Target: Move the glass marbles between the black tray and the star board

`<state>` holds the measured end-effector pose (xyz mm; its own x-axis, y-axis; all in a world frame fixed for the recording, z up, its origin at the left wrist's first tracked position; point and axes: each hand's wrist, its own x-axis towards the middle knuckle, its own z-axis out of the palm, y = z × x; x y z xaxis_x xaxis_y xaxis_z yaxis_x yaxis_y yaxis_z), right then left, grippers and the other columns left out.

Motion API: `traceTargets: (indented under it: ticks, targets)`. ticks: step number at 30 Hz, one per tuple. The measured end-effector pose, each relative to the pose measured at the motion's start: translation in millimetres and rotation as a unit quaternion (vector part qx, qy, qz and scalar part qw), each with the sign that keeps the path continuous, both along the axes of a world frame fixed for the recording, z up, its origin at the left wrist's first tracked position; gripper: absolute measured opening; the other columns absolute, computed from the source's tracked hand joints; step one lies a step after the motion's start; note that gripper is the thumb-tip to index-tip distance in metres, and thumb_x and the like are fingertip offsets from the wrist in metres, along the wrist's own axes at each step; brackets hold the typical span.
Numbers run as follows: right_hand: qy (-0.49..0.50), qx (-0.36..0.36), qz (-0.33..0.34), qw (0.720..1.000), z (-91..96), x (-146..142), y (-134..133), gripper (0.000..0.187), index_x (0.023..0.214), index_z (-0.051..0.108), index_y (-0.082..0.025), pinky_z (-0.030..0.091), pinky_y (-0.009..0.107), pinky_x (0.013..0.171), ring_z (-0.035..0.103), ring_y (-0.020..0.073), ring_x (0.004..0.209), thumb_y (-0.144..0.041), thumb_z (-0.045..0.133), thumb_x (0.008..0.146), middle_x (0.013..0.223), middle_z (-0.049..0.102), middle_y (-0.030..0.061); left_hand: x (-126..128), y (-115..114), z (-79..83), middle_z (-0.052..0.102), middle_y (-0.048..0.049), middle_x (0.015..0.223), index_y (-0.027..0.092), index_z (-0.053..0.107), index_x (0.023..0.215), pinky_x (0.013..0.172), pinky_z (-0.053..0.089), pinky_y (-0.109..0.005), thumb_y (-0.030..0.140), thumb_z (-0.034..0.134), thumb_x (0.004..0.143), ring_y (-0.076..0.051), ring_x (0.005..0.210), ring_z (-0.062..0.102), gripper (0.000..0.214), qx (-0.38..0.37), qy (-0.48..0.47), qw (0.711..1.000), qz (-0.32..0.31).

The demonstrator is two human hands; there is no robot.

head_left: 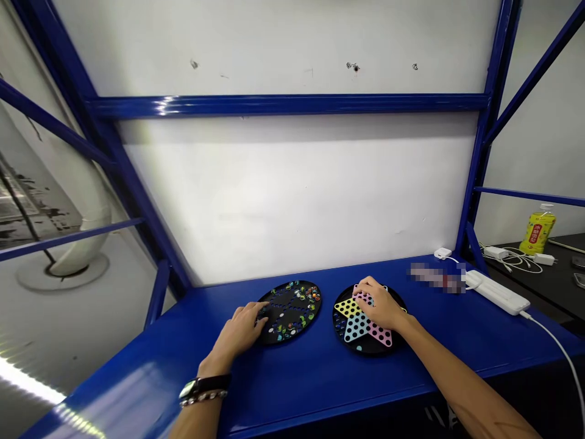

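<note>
Toward the back of the blue tabletop lie a round black Chinese checkers tray (289, 311) and, to its right, a star-shaped Chinese checkers board (359, 325) with holes in pink, yellow and blue sections. The star board rests on a second black round base (365, 349). Glass marbles (312, 296) are scattered around the left tray's border. At that tray's left edge is my left hand (242, 328), its thumb and index finger apart around the rim area. My right hand (379, 305) lies over the star board's upper part, fingers curled down; whatever is under the fingertips is hidden.
A white power strip (496, 291) with a cable lies on the right of the blue table (283, 390). Beside it is a blurred-out patch. Blue metal posts and a crossbar (292, 103) frame the back. A yellow bottle (538, 230) and chargers stand on a dark table at right.
</note>
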<state>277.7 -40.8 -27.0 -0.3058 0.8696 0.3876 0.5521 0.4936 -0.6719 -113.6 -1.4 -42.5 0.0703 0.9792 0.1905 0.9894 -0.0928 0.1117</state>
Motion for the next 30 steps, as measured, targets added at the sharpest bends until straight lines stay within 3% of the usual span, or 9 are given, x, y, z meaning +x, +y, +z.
traceTargets:
  ticks: [5,9,14,20,27,30]
  targets:
    - [-0.002,0.004,0.000,1.000,0.5,-0.3,-0.2,0.021,0.106,0.065,-0.025,0.050,0.038,0.087,0.060,0.0208,0.100,-0.031,0.048,0.095,0.113,0.058,0.0055,-4.6,33.4,9.6,0.062,-0.0079,0.135,0.023,0.057,0.134,0.105,0.044,-0.039,0.034,0.041,0.089,-0.028,0.124,0.056,0.049,0.017,-0.026,0.999,-0.019]
    - [-0.008,0.008,-0.010,1.000,1.5,-0.3,0.2,0.020,0.104,0.065,-0.025,0.049,0.039,0.088,0.060,0.0206,0.099,-0.029,0.048,0.095,0.112,0.058,0.0053,22.6,66.8,19.9,0.062,-0.0077,0.136,0.025,0.059,0.133,0.104,0.046,-0.036,0.027,0.049,0.084,-0.027,0.125,0.057,0.050,-0.047,-0.004,0.999,-0.021]
    - [-0.015,0.005,-0.017,1.000,2.3,1.5,-0.4,0.020,0.105,0.066,-0.025,0.049,0.037,0.086,0.061,0.0200,0.097,-0.029,0.049,0.094,0.114,0.059,0.0050,58.8,91.7,12.2,0.064,-0.0092,0.132,0.027,0.063,0.127,0.096,0.050,-0.037,0.023,0.051,0.083,-0.028,0.120,0.061,0.046,-0.060,0.009,0.998,-0.008]
    - [-0.023,0.001,-0.020,1.000,1.4,2.2,0.2,0.022,0.107,0.067,-0.025,0.047,0.039,0.089,0.060,0.0207,0.098,-0.030,0.049,0.095,0.115,0.060,0.0053,73.5,93.9,9.0,0.070,-0.0094,0.122,0.026,0.066,0.120,0.091,0.049,-0.038,0.031,0.048,0.090,-0.028,0.113,0.063,0.036,-0.026,0.016,0.999,-0.028]
    - [-0.028,0.007,-0.037,0.999,4.7,0.2,0.5,0.020,0.103,0.067,-0.025,0.043,0.043,0.095,0.060,0.0212,0.099,-0.029,0.050,0.094,0.114,0.061,0.0044,77.9,83.5,15.7,0.072,-0.0093,0.116,0.028,0.074,0.109,0.099,0.041,-0.042,0.031,0.047,0.090,-0.031,0.115,0.060,0.033,0.020,0.035,0.997,-0.072]
    - [-0.027,0.005,-0.037,0.999,6.1,-0.1,0.1,0.020,0.103,0.067,-0.025,0.042,0.044,0.096,0.060,0.0210,0.101,-0.029,0.050,0.093,0.114,0.061,0.0041,84.0,79.8,16.8,0.072,-0.0086,0.116,0.029,0.073,0.115,0.100,0.040,-0.042,0.031,0.047,0.091,-0.030,0.114,0.060,0.035,0.033,0.045,0.995,-0.088]
